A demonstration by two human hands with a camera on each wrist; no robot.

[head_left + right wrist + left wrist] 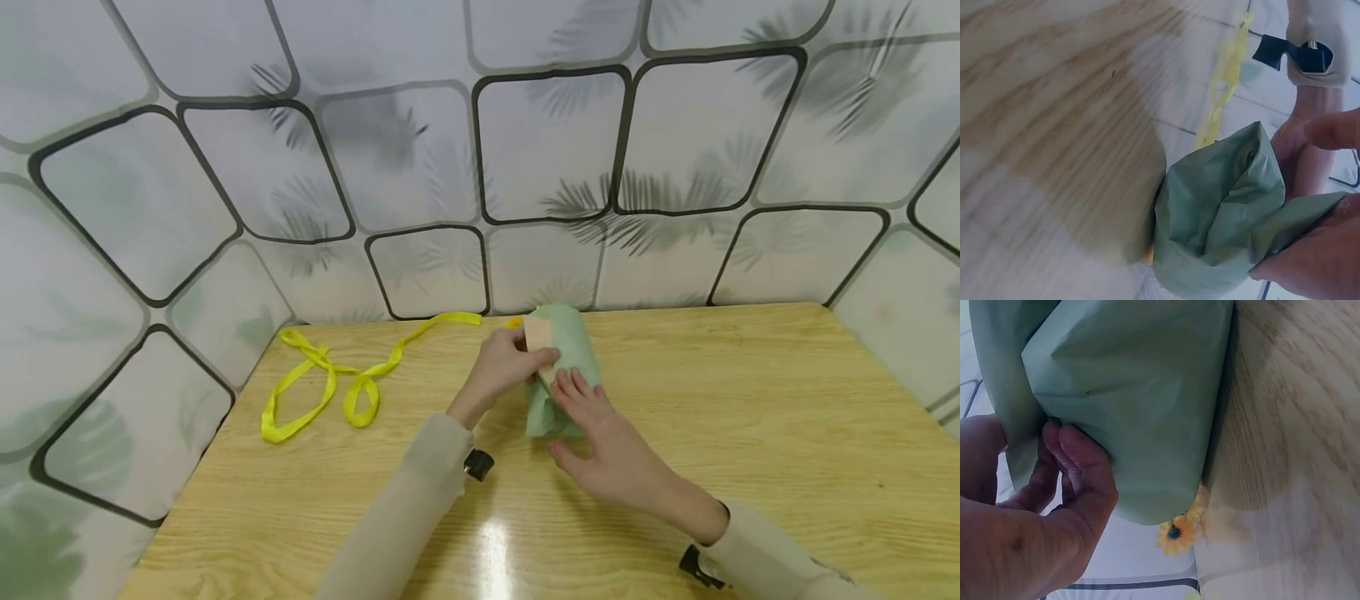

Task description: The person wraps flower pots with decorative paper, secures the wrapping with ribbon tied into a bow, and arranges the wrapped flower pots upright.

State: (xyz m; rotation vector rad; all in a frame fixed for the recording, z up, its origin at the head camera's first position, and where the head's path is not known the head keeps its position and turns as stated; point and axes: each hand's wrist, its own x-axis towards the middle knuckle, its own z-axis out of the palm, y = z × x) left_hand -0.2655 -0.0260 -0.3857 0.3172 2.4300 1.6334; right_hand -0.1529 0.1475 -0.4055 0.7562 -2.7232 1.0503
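A roll of pale green wrapping paper (pixel 572 337) lies on the table, with a beige edge flap (pixel 537 333) folded over its front. My left hand (pixel 504 367) pinches this flap. In the left wrist view, the thumb and the curled fingers (pixel 1088 465) are on opposite sides of the green sheet (pixel 1147 412). Straight fingertips of my right hand (pixel 600 442) press on the roll's lower right, the thumb held apart. From the right wrist, the roll's crumpled lower opening (pixel 1229 187) shows. Yellow flowers (pixel 1175 534) peek out at the far end, mostly hidden inside.
A yellow ribbon (pixel 367 375) lies in loose loops on the wooden table (pixel 750 417), left of the roll. Patterned fabric walls (pixel 555 150) rise behind the table and at both sides. Black straps (pixel 478 463) are at the wrists.
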